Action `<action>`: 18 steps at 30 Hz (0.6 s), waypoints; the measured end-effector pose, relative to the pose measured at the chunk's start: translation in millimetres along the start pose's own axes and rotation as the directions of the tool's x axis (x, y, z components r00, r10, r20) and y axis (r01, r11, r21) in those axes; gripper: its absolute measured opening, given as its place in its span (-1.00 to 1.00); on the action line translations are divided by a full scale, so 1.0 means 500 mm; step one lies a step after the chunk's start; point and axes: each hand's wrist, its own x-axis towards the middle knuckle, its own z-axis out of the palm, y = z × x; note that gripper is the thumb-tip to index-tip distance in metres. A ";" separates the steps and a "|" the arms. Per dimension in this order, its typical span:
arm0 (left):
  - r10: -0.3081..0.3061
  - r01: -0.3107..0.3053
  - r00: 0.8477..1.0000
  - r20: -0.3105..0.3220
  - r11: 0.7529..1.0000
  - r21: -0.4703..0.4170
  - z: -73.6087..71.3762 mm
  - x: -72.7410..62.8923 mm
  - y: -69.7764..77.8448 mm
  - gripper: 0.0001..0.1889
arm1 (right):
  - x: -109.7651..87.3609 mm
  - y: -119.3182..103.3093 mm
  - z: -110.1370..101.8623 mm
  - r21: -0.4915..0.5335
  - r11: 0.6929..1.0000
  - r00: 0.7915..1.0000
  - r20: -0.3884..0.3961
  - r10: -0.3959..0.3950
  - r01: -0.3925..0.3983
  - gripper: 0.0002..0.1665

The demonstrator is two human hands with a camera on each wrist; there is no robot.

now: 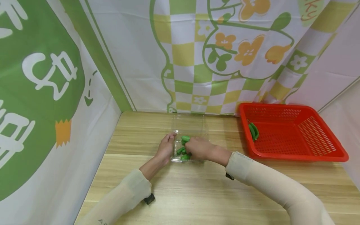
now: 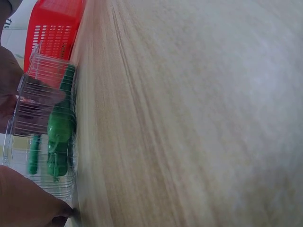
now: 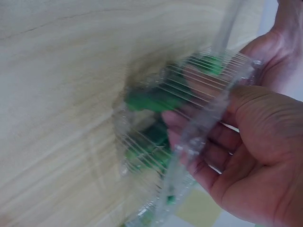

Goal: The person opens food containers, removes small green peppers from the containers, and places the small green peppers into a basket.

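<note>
A clear plastic box (image 1: pixel 176 158) with its lid raised lies on the table, holding several green peppers (image 1: pixel 185 157). My left hand (image 1: pixel 165 148) holds the box at its left side; in the left wrist view, a digit bends near its lower corner. My right hand (image 1: pixel 200 148) reaches in from the right. In the right wrist view, its loosely bent fingers (image 3: pixel 176 122) are among the peppers, touching them, and partly seen through the ribbed plastic. In the left wrist view, the peppers (image 2: pixel 60 125) lie along the box's bottom.
A red perforated basket (image 1: pixel 292 156) stands at the right, with several long green peppers (image 1: pixel 253 131) at its left end. The light wooden table (image 1: pixel 197 193) meets a printed curtain (image 1: pixel 194 78) at the back and a green-and-white sheet (image 1: pixel 92 125) at the left.
</note>
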 end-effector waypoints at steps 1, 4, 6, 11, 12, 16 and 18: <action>0.001 -0.001 1.000 -0.002 1.000 0.001 0.000 0.000 0.000 -0.57 | 0.000 0.001 0.003 -0.009 1.000 1.000 -0.003 -0.005 0.005 -0.47; -0.001 0.001 1.000 -0.006 1.000 0.002 0.000 0.000 0.001 -0.57 | 0.002 0.004 0.010 -0.016 1.000 1.000 -0.002 -0.014 0.013 -0.50; -0.003 0.003 1.000 -0.007 1.000 0.007 0.001 0.000 0.001 -0.57 | 0.003 0.005 0.014 -0.017 1.000 1.000 -0.001 -0.012 0.012 -0.50; -0.002 0.002 1.000 -0.011 1.000 0.017 0.001 0.001 0.001 -0.57 | 0.007 0.007 0.017 -0.020 1.000 1.000 -0.002 -0.006 0.006 -0.49; 0.000 0.000 1.000 -0.011 1.000 0.019 0.002 0.000 0.001 -0.57 | 0.007 0.008 0.017 -0.020 1.000 1.000 -0.002 -0.009 0.009 -0.48; -0.002 0.002 1.000 -0.010 1.000 0.025 0.002 0.000 0.001 -0.57 | 0.006 0.011 0.018 -0.004 1.000 1.000 0.008 -0.019 0.019 -0.48; 0.000 0.000 1.000 -0.009 1.000 0.027 0.001 -0.001 0.000 -0.57 | 0.004 0.012 0.018 0.007 1.000 1.000 0.009 -0.029 0.029 -0.51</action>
